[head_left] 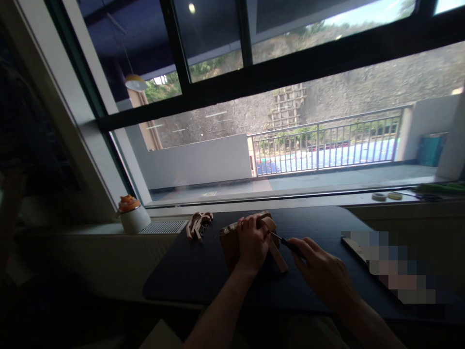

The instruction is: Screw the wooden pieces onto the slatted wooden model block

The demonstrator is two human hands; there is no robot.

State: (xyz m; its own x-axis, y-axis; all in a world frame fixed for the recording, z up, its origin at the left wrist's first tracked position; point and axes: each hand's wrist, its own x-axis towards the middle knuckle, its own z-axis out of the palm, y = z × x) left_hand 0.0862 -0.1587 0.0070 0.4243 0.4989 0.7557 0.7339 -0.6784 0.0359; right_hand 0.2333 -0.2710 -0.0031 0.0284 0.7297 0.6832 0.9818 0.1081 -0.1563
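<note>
My left hand (251, 243) presses down on a light wooden piece (278, 258), which has a rounded upper end and a straight leg slanting toward me. Beneath and behind the hand is a brown boxy object (228, 245) with a ragged pale edge; its material is hard to make out. In my right hand (323, 267) is a screwdriver (295, 248) with a dark handle, its thin shaft pointing left to the wood beside my left fingers. The contact at the tip is too small to see clearly.
On the dark table (174, 286), curved wooden parts (196, 226) lie at the back left beside several small screws (205, 231). A white jar with an orange top (133, 215) stands on the sill. Tape rolls (379, 197) rest at right. A flat panel, partly pixelated (354, 247), lies on the right.
</note>
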